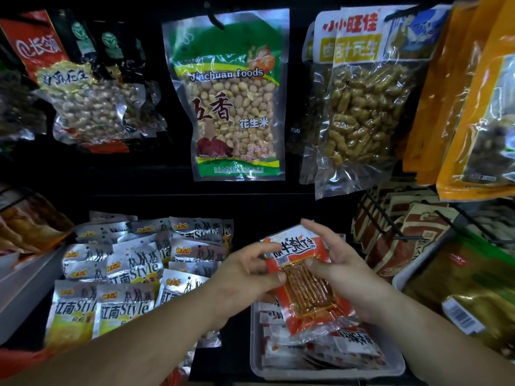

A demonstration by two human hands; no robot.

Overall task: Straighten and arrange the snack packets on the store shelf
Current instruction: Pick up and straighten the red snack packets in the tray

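Note:
A red and white snack packet point(302, 277) with orange strips showing through its window is held above a clear plastic tray point(328, 373). My left hand point(245, 277) pinches its left edge between thumb and fingers. My right hand point(337, 263) grips its right side, fingers curled over the top edge. The tray holds several more red and white packets point(320, 349), lying loosely at different angles.
Silver and yellow packets point(125, 277) lie stacked to the left of the tray. A green peanut bag point(231, 98), a red peanut bag point(83, 87) and a clear bag of shelled nuts point(362, 107) hang above. Brown packets on wire hooks point(404, 235) and orange bags point(473, 107) crowd the right.

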